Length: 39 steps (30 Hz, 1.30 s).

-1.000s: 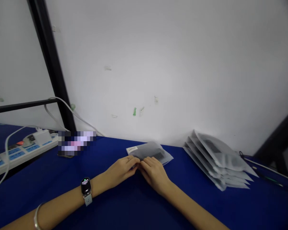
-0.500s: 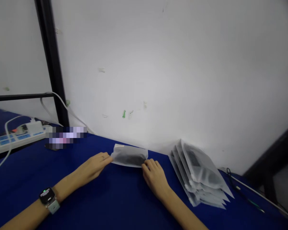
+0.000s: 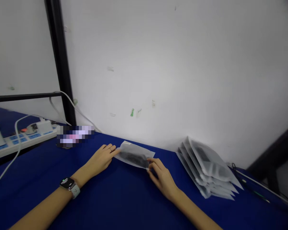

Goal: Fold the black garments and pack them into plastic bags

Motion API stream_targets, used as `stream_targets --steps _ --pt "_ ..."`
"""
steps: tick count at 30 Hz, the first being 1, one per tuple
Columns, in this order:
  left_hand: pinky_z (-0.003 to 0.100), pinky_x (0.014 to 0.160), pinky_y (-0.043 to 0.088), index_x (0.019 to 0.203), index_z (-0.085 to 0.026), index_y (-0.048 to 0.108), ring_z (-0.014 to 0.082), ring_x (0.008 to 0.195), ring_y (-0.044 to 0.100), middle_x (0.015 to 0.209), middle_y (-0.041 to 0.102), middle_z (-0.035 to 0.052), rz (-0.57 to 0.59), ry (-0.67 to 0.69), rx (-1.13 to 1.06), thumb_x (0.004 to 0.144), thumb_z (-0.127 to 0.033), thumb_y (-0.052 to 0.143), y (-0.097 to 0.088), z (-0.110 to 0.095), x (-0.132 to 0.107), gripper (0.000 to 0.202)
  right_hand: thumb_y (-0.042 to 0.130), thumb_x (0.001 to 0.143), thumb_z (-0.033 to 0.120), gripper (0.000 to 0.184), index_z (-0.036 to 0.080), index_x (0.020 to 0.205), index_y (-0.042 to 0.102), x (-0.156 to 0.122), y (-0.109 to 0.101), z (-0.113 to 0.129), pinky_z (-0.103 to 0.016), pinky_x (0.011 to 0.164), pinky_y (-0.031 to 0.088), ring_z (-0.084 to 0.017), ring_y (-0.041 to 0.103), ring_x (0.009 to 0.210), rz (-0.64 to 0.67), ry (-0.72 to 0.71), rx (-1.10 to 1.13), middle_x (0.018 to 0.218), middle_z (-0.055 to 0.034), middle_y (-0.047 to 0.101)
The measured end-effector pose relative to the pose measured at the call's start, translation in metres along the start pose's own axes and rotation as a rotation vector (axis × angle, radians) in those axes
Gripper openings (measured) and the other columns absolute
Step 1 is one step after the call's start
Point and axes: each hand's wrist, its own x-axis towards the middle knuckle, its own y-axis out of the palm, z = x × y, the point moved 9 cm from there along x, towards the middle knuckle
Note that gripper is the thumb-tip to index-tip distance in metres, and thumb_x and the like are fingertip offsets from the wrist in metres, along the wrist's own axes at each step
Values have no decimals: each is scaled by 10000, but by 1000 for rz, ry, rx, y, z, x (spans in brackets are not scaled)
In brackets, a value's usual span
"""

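A frosted plastic zip bag (image 3: 134, 155) with a dark item inside lies flat on the blue cloth-covered table (image 3: 124, 198), tilted across the middle of the view. My left hand (image 3: 100, 159) holds the bag's left end with its fingertips. My right hand (image 3: 161, 176) pinches the lower right corner between thumb and fingers. The dark item shows only as a blurred shape through the film. A smartwatch (image 3: 68, 185) sits on my left wrist.
A leaning stack of similar frosted bags (image 3: 206, 169) lies to the right of my right hand. Further left are a pixelated object (image 3: 74, 135) and a white power strip (image 3: 21, 140) with cables. A black post (image 3: 60, 57) and white wall stand behind the table.
The bag has rotated slightly, its right end now lower. My left hand has moved onto its left end from a little further away, and my right hand has shifted to its lower right corner.
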Motion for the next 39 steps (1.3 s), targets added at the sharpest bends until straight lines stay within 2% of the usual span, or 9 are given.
stream_targets --steps 6,11,17,21,24,28,33,35,39 --pt "458 1020 340 1311 -292 475 256 1256 407 1340 514 64 -14 159 -209 849 -253 581 -10 -46 8 475 467 934 199 63 221 932 526 -1 10 27 -335 915 484 -183 562 1091 -35 75 154 1189 -92 557" --pt "475 1068 310 1373 -267 424 251 1341 359 1414 474 81 16 220 -291 868 -208 537 4 -68 14 521 437 903 126 138 208 925 546 1 18 55 -344 951 460 -173 543 1115 -23 51 134 1206 -96 552" --pt "539 1043 334 1389 -243 422 290 1328 395 1414 475 126 91 122 -288 919 -300 472 21 -76 26 476 425 702 13 612 204 1282 462 5 16 38 -455 1063 342 -212 396 1311 -60 153 17 1388 -114 463" --pt "595 1033 314 1406 -270 403 323 1342 368 1438 446 124 131 88 -314 931 -334 454 20 -84 28 482 374 765 37 489 172 1208 531 1 11 -11 -405 1028 391 -194 540 1175 -225 459 51 1242 -103 597" --pt "643 1042 263 1399 -349 399 317 1381 304 1477 403 65 196 112 -385 943 -324 421 19 -82 25 457 417 759 27 467 147 1191 550 -4 12 -35 -378 1008 406 -202 561 1149 -253 594 35 1224 -118 608" --pt "655 1068 212 1352 -373 462 279 1413 244 1475 408 24 237 154 -481 908 -172 413 21 -70 19 490 492 689 -16 500 172 1141 596 -1 15 -38 -364 925 433 -202 596 1024 -137 528 -31 1087 -78 661" --pt "550 1114 242 1253 -244 568 213 1352 369 1375 525 69 69 129 -526 689 88 324 12 -52 21 699 580 785 144 146 177 907 653 -1 7 -28 -283 708 426 -166 560 734 -120 468 -67 742 -10 628" --pt "470 1082 329 1143 -186 605 194 1249 482 1259 605 86 -7 113 -566 659 90 322 3 -48 22 625 585 805 169 53 176 822 635 -1 5 -22 -255 666 396 -155 540 703 -111 455 -78 687 1 605" --pt "375 957 437 899 -170 579 195 1054 578 1072 649 74 -57 101 -628 726 -20 435 -16 -51 22 270 549 818 128 101 176 731 571 1 2 -8 -232 644 339 -136 513 690 -82 407 -209 656 14 570"
